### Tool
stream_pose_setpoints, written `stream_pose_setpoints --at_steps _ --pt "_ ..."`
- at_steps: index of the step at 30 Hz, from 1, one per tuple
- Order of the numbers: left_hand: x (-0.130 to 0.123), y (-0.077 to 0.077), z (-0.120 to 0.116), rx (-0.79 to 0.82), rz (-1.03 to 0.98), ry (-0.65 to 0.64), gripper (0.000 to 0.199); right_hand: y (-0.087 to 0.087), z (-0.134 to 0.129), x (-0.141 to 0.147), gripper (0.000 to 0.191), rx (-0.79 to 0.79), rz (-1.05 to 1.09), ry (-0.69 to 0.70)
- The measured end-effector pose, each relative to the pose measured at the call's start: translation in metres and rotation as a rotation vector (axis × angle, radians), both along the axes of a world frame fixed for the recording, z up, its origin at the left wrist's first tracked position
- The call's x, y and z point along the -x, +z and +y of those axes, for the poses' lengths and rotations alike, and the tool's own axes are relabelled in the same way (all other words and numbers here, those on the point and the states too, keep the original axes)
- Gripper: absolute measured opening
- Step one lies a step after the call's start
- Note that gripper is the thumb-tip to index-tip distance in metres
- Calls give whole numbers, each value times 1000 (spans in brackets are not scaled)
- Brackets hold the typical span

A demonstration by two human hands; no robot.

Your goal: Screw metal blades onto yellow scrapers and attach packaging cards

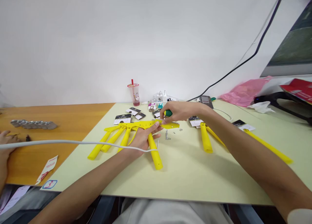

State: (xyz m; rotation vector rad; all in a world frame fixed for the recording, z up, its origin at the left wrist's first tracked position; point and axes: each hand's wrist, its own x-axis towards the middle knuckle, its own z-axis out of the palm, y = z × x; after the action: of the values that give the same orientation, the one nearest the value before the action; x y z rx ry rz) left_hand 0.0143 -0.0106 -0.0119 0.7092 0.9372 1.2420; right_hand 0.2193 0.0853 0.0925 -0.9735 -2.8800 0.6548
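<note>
In the head view, a yellow hand tool is gripped at mid-table by the left hand, its fingers wrapped around. A green tool handle is clasped above it by the curled right hand. Small metal pieces are scattered nearby.

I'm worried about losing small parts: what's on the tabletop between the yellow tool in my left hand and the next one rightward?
In the head view: small metal pieces, mostly clustered nearer the held tool.
</note>
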Motion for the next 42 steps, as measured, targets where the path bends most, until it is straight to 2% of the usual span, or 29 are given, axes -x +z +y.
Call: stream_pose_setpoints --at_steps 3,7,12,18,25,31,35,39,42 --pt "1 2 -1 67 -30 -77 10 2 4 -3 32 -24 42 -35" --pt "3 5 -4 138 -96 -169 20 2 1 2 37 1 136 -87" --pt "4 4 -6 57 -66 -303 12 -7 -1 13 40 94 194 -42" --pt "5 -5 -1 48 17 -320 18 -17 1 18 39 101 166 6" --pt "5 -1 -3 -73 -60 -388 23 -15 -1 19 37 94 160 -7" --pt "2 -9 0 -115 -64 -355 16 -15 3 16 42 121 173 -13" --pt "2 -8 1 -82 -105 -319 12 -11 1 13 43 114 179 -21" --pt "3 -4 -2 -11 -56 -258 26 -9 -1 12 41 107 186 -31" --pt "2 -5 -2 -30 -3 -211 33 -11 0 14 38 114 173 -15"
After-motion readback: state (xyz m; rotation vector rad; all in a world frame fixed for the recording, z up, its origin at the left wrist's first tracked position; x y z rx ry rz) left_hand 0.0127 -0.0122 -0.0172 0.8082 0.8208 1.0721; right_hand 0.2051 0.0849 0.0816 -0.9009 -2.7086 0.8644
